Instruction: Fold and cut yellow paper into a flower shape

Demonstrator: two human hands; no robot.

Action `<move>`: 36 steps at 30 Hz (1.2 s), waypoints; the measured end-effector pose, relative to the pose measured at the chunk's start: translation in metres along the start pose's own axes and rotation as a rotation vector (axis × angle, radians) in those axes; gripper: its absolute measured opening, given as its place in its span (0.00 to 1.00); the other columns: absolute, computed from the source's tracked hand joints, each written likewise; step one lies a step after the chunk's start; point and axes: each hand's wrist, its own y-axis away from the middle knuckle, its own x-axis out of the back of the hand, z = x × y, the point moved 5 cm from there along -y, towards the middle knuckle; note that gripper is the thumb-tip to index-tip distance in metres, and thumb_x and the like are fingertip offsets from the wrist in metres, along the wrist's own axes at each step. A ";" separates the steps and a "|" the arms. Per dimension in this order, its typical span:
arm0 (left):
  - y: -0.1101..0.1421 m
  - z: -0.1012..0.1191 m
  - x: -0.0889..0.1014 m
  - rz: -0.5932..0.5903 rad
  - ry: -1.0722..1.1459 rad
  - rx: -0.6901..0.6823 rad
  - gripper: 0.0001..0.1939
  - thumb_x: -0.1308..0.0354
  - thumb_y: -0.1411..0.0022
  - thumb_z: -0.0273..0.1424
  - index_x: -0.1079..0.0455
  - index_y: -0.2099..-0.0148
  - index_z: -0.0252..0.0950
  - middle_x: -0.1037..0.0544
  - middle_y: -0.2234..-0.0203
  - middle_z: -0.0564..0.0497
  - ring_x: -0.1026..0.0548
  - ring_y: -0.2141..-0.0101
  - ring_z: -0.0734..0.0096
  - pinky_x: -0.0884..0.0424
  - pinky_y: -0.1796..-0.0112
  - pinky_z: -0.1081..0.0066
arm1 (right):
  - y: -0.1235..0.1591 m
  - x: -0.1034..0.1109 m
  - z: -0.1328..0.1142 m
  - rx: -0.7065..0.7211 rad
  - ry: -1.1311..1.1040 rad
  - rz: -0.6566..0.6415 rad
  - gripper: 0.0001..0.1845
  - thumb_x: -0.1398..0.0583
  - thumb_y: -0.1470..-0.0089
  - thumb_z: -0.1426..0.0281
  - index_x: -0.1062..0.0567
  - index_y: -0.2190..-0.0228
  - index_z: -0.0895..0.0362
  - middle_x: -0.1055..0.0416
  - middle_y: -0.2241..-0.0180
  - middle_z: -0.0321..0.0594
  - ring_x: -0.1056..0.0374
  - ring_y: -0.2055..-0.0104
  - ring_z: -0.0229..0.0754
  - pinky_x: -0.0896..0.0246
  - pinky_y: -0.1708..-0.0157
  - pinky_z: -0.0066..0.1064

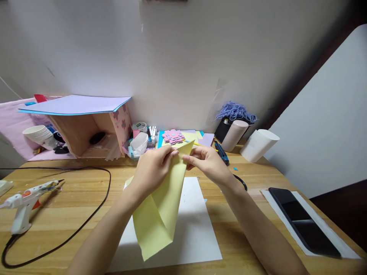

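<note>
A folded sheet of yellow paper (169, 202) is held up between my two hands, tilted, with its point toward the wall and its wide end toward me. My left hand (153, 166) pinches its upper left side near the point. Thumb and fingers of my right hand (206, 160) grip the upper right edge close by. Below the yellow paper a white sheet (197, 229) lies flat on the wooden table, partly covered by my left arm and the yellow paper.
On the left lies a white glue gun (27, 206) with a looping black cable (107, 187). Behind stand a pink box (120, 130), pink paper flowers (173, 136), a utility knife (221, 152), a pink cylinder (235, 135) and a white roll (259, 145). A phone (304, 221) rests at right.
</note>
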 end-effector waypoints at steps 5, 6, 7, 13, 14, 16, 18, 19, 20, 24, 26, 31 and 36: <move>-0.002 -0.003 -0.001 0.032 0.010 0.006 0.14 0.57 0.38 0.34 0.35 0.70 0.35 0.29 0.79 0.52 0.35 0.78 0.74 0.45 0.75 0.76 | 0.000 -0.004 0.003 -0.011 -0.061 -0.013 0.14 0.40 0.52 0.62 0.28 0.69 0.60 0.28 0.71 0.40 0.29 0.71 0.37 0.31 0.70 0.29; -0.002 -0.004 -0.001 0.039 0.019 0.008 0.14 0.57 0.38 0.34 0.35 0.70 0.35 0.28 0.78 0.52 0.34 0.77 0.74 0.45 0.74 0.76 | 0.000 -0.005 0.004 -0.019 -0.063 -0.026 0.14 0.40 0.52 0.62 0.28 0.69 0.60 0.28 0.71 0.40 0.29 0.70 0.37 0.31 0.69 0.29; -0.002 -0.004 -0.001 0.043 0.028 0.010 0.14 0.57 0.37 0.34 0.34 0.69 0.35 0.28 0.77 0.52 0.33 0.76 0.73 0.44 0.74 0.75 | -0.001 -0.005 0.005 -0.024 -0.055 -0.033 0.13 0.40 0.52 0.62 0.28 0.69 0.60 0.27 0.71 0.40 0.29 0.71 0.37 0.31 0.70 0.29; -0.003 -0.007 -0.004 -0.039 0.098 0.007 0.12 0.54 0.39 0.35 0.34 0.69 0.36 0.27 0.74 0.52 0.32 0.73 0.73 0.42 0.73 0.75 | -0.001 -0.008 0.010 -0.062 0.005 -0.082 0.11 0.41 0.52 0.64 0.28 0.71 0.60 0.29 0.73 0.39 0.30 0.72 0.36 0.32 0.72 0.28; -0.003 -0.007 -0.005 -0.048 0.124 0.004 0.10 0.51 0.41 0.36 0.34 0.68 0.36 0.26 0.72 0.51 0.31 0.72 0.72 0.41 0.72 0.75 | -0.001 -0.010 0.013 -0.082 0.012 -0.108 0.09 0.41 0.52 0.65 0.28 0.72 0.60 0.29 0.74 0.38 0.31 0.73 0.35 0.33 0.73 0.27; -0.003 -0.007 -0.006 -0.043 0.178 -0.001 0.09 0.47 0.45 0.36 0.33 0.67 0.36 0.27 0.70 0.51 0.31 0.69 0.72 0.40 0.71 0.75 | -0.001 -0.016 0.016 -0.100 0.025 -0.156 0.07 0.42 0.52 0.69 0.28 0.76 0.60 0.31 0.77 0.36 0.32 0.75 0.34 0.34 0.74 0.26; -0.003 -0.008 -0.008 -0.035 0.223 0.008 0.07 0.46 0.46 0.34 0.34 0.71 0.35 0.28 0.74 0.52 0.33 0.72 0.73 0.40 0.72 0.75 | -0.001 -0.024 0.017 -0.091 0.021 -0.194 0.06 0.43 0.53 0.71 0.29 0.78 0.60 0.33 0.78 0.35 0.33 0.75 0.33 0.35 0.74 0.26; -0.004 -0.009 -0.009 -0.036 0.250 0.019 0.07 0.47 0.46 0.32 0.34 0.74 0.34 0.29 0.77 0.53 0.34 0.73 0.74 0.40 0.73 0.75 | -0.001 -0.027 0.018 -0.082 0.016 -0.206 0.05 0.44 0.53 0.72 0.29 0.78 0.60 0.34 0.78 0.34 0.34 0.75 0.33 0.35 0.74 0.26; -0.004 -0.010 -0.010 -0.041 0.286 0.033 0.08 0.48 0.46 0.30 0.35 0.76 0.34 0.31 0.79 0.54 0.34 0.75 0.75 0.40 0.73 0.76 | -0.001 -0.030 0.018 -0.077 0.013 -0.204 0.05 0.44 0.54 0.72 0.29 0.77 0.60 0.34 0.78 0.34 0.35 0.75 0.33 0.36 0.74 0.26; -0.008 -0.021 -0.010 -0.014 0.464 0.121 0.11 0.48 0.46 0.32 0.36 0.78 0.33 0.31 0.81 0.54 0.34 0.76 0.76 0.40 0.75 0.77 | -0.002 -0.031 0.019 -0.067 0.044 -0.118 0.06 0.42 0.54 0.69 0.29 0.77 0.60 0.34 0.78 0.34 0.36 0.75 0.33 0.37 0.74 0.26; -0.011 -0.028 -0.009 0.013 0.510 0.172 0.14 0.47 0.46 0.37 0.36 0.79 0.32 0.31 0.82 0.53 0.34 0.78 0.76 0.41 0.77 0.77 | -0.003 -0.030 0.021 -0.073 0.057 -0.089 0.08 0.41 0.54 0.67 0.30 0.77 0.60 0.32 0.77 0.36 0.34 0.74 0.35 0.37 0.73 0.28; -0.015 -0.039 -0.008 0.072 0.617 0.216 0.18 0.47 0.46 0.42 0.28 0.74 0.32 0.25 0.77 0.49 0.30 0.74 0.71 0.37 0.73 0.75 | -0.004 -0.031 0.025 -0.097 0.064 -0.079 0.09 0.41 0.54 0.66 0.29 0.77 0.60 0.30 0.76 0.38 0.33 0.73 0.37 0.37 0.72 0.29; -0.015 -0.053 0.004 0.252 0.654 0.273 0.17 0.45 0.48 0.43 0.26 0.71 0.32 0.22 0.73 0.47 0.27 0.72 0.68 0.34 0.72 0.74 | -0.005 -0.032 0.030 -0.078 0.167 -0.088 0.09 0.42 0.53 0.66 0.28 0.77 0.59 0.30 0.76 0.38 0.34 0.73 0.36 0.39 0.73 0.28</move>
